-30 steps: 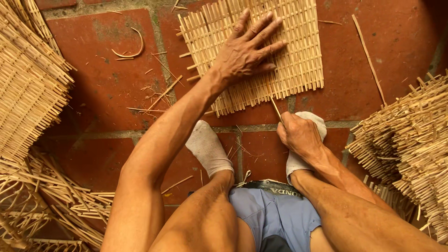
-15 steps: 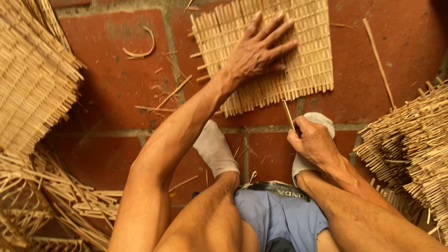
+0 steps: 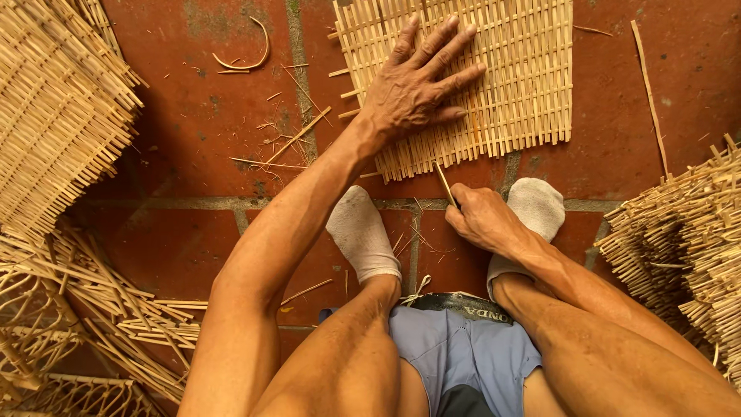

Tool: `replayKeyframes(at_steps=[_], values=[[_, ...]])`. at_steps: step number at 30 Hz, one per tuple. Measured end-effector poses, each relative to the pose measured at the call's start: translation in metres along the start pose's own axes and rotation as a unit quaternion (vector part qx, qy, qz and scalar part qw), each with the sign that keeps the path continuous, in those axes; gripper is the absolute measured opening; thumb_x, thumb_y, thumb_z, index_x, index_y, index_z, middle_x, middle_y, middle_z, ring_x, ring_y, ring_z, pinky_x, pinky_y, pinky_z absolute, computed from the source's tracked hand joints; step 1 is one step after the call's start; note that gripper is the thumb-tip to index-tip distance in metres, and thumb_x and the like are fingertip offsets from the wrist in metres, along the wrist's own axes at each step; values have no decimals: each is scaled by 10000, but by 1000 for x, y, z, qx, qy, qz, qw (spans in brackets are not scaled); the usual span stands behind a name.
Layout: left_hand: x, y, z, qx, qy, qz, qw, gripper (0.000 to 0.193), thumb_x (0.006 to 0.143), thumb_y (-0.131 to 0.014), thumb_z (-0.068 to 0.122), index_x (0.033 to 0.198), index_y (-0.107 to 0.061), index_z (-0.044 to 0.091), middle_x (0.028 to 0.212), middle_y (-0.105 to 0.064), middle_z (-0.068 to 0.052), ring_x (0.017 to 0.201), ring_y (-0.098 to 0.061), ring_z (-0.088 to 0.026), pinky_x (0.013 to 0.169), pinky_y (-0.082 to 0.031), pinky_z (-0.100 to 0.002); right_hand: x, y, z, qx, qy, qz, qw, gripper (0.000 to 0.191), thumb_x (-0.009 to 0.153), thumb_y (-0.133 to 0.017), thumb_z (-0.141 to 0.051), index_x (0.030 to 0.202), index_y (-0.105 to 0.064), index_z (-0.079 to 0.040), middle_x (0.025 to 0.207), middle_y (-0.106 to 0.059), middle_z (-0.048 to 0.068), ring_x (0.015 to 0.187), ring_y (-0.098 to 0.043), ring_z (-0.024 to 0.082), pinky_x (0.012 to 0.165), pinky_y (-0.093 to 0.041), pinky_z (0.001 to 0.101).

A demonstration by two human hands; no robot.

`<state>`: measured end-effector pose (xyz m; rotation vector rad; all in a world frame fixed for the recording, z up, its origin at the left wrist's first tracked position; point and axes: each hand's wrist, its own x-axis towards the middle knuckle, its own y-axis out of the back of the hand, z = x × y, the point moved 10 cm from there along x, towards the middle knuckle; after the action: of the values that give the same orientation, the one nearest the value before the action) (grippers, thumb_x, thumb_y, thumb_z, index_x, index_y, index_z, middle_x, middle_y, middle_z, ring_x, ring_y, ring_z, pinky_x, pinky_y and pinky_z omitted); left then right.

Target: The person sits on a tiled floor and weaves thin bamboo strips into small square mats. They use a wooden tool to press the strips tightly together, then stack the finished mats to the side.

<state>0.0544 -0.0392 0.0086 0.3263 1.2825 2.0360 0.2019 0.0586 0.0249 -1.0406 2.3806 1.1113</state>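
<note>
A woven mat (image 3: 509,85) of thin bamboo strips lies flat on the red tile floor at the top middle. My left hand (image 3: 417,85) presses down on its left half, palm flat and fingers spread. My right hand (image 3: 482,220) sits just below the mat's near edge, closed on a thin bamboo strip (image 3: 444,184) whose tip points up toward that edge. My two feet in white socks (image 3: 363,232) rest on the floor between my hands and my body.
Stacks of woven bamboo mats stand at the left (image 3: 54,116) and the right (image 3: 687,247). Open-weave bamboo frames (image 3: 69,316) lie at the lower left. Loose splinters (image 3: 293,139) and a long strip (image 3: 648,85) litter the tiles.
My right hand with the strip has moved up toward the mat's near edge. The view has shifted slightly; my left hand stays pressed on the mat.
</note>
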Motion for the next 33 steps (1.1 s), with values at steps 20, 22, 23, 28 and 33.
replayKeyframes(at_steps=[20,22,23,28,33], values=[[-6,-2,-1,-11,14,-3,1000,756,982,-379,808,1625,-320,416,1747,-141,-20,1616,-87,-256,1299,59,-529,10,-33,-19,45,-2,-65,997,162,923,-583,-153,888,-584,5,566,-623,202,490,-647,319,481,-523,446],[-7,0,-1,-12,11,2,1000,749,992,-385,802,1627,-326,411,1747,-145,-18,1616,-90,-256,1302,57,-530,13,-36,-19,43,6,-62,997,186,926,-587,-160,855,-578,11,561,-622,196,480,-638,326,476,-516,454],[-7,0,-1,-13,7,7,1000,743,1005,-388,796,1633,-328,403,1749,-145,-22,1617,-90,-261,1304,55,-530,13,-37,-18,43,8,-62,997,200,927,-589,-164,839,-575,15,559,-621,193,475,-634,330,474,-512,458],[-9,-2,-4,-2,-2,27,1000,727,1040,-408,780,1645,-340,382,1751,-146,-26,1617,-96,-272,1305,39,-553,16,-33,-21,47,32,-34,998,203,928,-608,-157,836,-573,20,557,-605,183,477,-626,312,478,-508,453],[-9,0,-3,-5,-23,52,998,750,1064,-414,784,1669,-348,346,1743,-153,-57,1605,-102,-306,1280,32,-583,24,-43,-15,87,-23,-79,993,188,961,-560,-165,865,-570,-4,553,-614,153,461,-620,306,427,-514,443]])
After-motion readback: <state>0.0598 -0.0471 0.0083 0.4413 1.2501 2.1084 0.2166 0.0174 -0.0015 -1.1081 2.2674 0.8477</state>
